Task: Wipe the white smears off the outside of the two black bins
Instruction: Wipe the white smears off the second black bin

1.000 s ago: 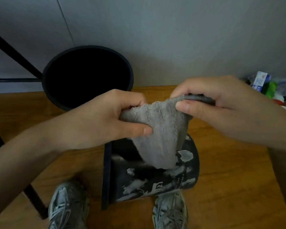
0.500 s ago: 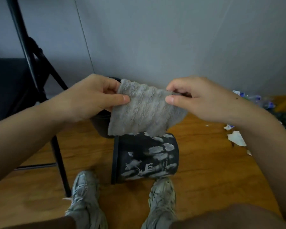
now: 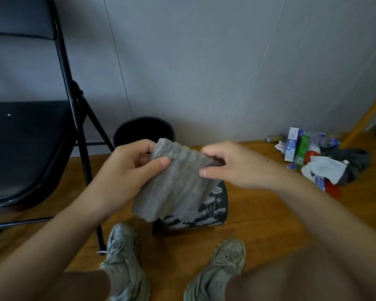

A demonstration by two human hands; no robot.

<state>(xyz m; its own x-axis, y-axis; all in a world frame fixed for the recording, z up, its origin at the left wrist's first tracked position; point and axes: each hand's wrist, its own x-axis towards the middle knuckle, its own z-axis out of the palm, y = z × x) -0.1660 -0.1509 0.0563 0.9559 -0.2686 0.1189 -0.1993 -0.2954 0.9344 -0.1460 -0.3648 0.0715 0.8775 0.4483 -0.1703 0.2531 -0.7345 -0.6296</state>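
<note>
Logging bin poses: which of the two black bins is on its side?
The near bin, between the shoes and half behind the grey cloth, white-smeared. The far bin by the wall stands upright.

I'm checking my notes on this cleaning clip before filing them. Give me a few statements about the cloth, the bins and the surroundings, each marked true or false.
1. Both hands hold the grey cloth. True: the left hand and right hand each pinch an upper edge.
2. The smeared bin stands upright. False: it lies on its side on the wooden floor.
3. The second bin stands by the wall. True.
4. The smeared bin is wiped clean. False: white smears still cover it.
5. The folding chair is on the person's right. False: it is on the left.
</note>
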